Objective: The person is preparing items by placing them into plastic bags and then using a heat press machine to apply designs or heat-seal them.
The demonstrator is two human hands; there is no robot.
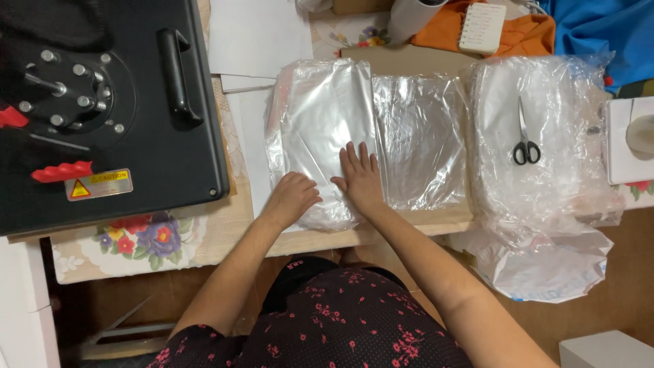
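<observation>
The upper left of the frame is filled by a black heat press [102,102], whose handle [178,75] lies near its right edge. Right of centre, a bulky stack wrapped in clear plastic [545,129] is seen, with black-handled scissors [525,140] laid on top. In the centre, a stack of clear plastic bags [320,116] is spread on the wooden table [422,221], with a second, flatter stack [422,136] just beside it on the right. The left hand [291,197] is curled loosely, knuckles up, and rests on the lower edge of the central stack; whether a bag is pinched under it cannot be told. The right hand [360,178] is laid flat on the same stack, fingers spread and pressed down. The film looks slick and the stack's lower edge sits near the table edge, so bags could probably slide off if the flat hand is lifted, or several sheets could be dragged together.
</observation>
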